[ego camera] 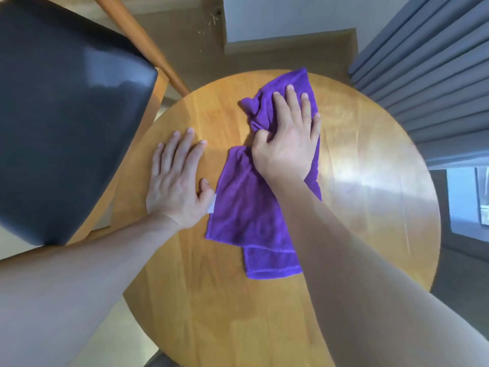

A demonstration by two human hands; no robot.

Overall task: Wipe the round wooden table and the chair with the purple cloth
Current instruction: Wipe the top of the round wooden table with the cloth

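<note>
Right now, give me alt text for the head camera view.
A right hand presses a purple cloth on a round wooden table; the left hand lies flat beside it, near a black chair.

Grey pleated curtain [428, 62], far right
</note>
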